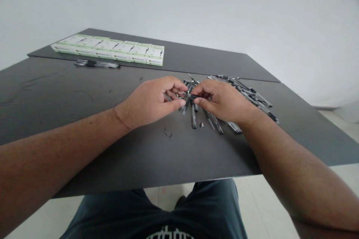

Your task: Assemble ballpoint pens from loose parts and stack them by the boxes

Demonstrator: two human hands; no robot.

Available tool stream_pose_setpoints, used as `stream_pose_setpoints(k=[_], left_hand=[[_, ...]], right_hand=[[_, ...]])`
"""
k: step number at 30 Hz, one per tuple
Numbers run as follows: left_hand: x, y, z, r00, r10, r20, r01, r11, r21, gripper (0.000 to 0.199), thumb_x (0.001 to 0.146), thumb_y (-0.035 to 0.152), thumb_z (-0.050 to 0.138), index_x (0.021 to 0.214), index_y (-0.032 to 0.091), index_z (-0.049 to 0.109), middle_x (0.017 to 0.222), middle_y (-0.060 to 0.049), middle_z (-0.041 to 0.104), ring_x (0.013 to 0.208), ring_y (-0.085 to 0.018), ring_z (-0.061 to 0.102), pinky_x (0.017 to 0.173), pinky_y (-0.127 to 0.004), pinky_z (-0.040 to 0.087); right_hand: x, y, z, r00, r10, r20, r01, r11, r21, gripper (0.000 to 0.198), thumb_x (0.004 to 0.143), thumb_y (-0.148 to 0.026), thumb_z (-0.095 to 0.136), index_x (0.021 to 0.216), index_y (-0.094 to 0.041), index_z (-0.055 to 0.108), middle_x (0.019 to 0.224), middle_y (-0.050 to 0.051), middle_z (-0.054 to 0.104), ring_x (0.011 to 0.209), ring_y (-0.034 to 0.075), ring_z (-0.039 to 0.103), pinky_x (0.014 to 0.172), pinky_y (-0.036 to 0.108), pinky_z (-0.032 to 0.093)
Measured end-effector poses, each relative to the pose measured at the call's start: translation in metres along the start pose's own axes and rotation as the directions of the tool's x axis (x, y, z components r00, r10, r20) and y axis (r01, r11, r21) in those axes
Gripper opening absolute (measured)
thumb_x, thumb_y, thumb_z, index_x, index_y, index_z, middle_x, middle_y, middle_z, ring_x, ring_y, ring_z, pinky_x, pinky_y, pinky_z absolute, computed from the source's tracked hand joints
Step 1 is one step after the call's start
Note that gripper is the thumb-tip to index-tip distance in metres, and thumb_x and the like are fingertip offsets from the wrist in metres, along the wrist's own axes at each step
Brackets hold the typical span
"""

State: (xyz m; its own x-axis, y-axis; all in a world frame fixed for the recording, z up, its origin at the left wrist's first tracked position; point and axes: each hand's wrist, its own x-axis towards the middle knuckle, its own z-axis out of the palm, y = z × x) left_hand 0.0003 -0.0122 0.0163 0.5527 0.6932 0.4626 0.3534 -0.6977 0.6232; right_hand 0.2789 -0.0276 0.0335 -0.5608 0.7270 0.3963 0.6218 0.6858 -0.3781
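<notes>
Over the table, my right hand [224, 99] pinches a pen part with a black grip [193, 96] between thumb and fingertips. A thin pale end of it points toward my left hand [157, 99]. The left thumb and fingers are curled in around that end, on a small shiny piece too tiny to name. Beneath and behind both hands lies a loose heap of clear pen barrels [193, 115] and pen parts. A small silvery cone tip [202, 124] rests on the table just in front of the heap.
More pens with black grips [252, 99] spread to the right of my right hand. A small bundle of pens [97, 64] lies at the back left. Behind it, several green-and-white boxes [134, 52] form a row on the dark grey table [179, 157]. A pale wall stands beyond.
</notes>
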Motion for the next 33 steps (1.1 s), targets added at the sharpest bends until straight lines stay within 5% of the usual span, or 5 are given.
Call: stream_pose_setpoints(k=[17, 33], left_hand=[[-0.001, 0.005, 0.0, 0.996, 0.087, 0.003, -0.085, 0.958, 0.273, 0.014, 0.1, 0.032, 0.066, 0.1, 0.024, 0.078, 0.088, -0.001, 0.082, 0.079, -0.019, 0.075, 0.079, -0.031, 0.055], [-0.001, 0.004, -0.001, 0.997, 0.07, 0.038, -0.078, 0.955, 0.288, 0.015, 0.101, 0.031, 0.065, 0.103, 0.024, 0.078, 0.091, -0.001, 0.083, 0.084, -0.019, 0.078, 0.086, -0.031, 0.057]], right_hand=[[0.001, -0.009, -0.001, 0.998, -0.014, 0.056, 0.015, 1.0, -0.015, 0.011, 0.1, -0.022, 0.075, 0.109, -0.023, 0.082, 0.1, 0.004, 0.082, 0.085, 0.021, 0.069, 0.08, 0.034, 0.047], [0.001, -0.008, 0.001, 0.997, -0.012, 0.074, 0.012, 1.0, -0.001, 0.013, 0.102, -0.025, 0.072, 0.11, -0.022, 0.082, 0.1, 0.004, 0.082, 0.086, 0.021, 0.07, 0.081, 0.033, 0.048]])
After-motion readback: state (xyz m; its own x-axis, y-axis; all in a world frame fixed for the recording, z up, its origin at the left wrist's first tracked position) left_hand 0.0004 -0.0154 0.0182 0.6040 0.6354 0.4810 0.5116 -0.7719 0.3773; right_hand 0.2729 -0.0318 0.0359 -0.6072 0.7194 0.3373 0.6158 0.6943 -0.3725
